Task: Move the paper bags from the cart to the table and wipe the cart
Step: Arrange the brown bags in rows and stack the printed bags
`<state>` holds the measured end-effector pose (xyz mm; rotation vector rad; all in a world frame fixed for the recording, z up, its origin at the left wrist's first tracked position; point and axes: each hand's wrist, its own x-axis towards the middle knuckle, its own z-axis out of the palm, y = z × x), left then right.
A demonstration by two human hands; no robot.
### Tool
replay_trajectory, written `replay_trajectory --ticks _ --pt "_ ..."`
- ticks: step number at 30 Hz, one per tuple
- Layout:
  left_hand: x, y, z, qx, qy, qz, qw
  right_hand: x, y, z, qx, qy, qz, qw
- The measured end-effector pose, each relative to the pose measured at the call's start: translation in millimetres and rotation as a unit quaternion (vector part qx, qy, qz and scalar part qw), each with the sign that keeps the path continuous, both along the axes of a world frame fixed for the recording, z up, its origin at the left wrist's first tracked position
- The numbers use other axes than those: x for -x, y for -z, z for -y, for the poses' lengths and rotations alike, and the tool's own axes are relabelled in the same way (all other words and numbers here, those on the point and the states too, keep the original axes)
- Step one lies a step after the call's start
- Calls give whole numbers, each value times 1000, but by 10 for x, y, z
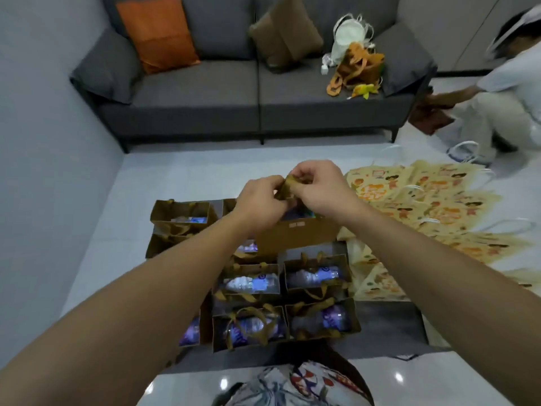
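Bottles (pixel 251 282) in paper bags (pixel 317 276), printed bags (pixel 433 206) right, sofa (pixel 251 92) behind

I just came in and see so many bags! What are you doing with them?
Both hands, the left hand and right hand, pinch the brown ribbon handles of one brown paper bag. More open brown bags with water bottles stand packed beneath. Another person crouches beside the grey sofa.
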<state>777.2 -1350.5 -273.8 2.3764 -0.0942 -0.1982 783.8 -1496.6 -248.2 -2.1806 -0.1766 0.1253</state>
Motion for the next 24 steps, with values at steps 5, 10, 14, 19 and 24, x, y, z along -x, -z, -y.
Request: replay_trajectory --ticks 5,10,14,19,24 --pt "322 -444 -539 111 -98 54 988 272 -443 -543 26 -15 40 999" --pt "603 -671 -1062 108 -141 107 978 487 -502 -938 52 -44 31 997" --pt "825 -640 -1490 62 -170 105 978 621 -380 -1095 70 -41 5 997" --pt "1017 -609 -2094 18 -197 111 974 710 -244 -1168 74 -7 -29 997" --pt "1118 -508 -2480 -112 -181 52 976 723 -78 -1333 87 -6 -53 995"
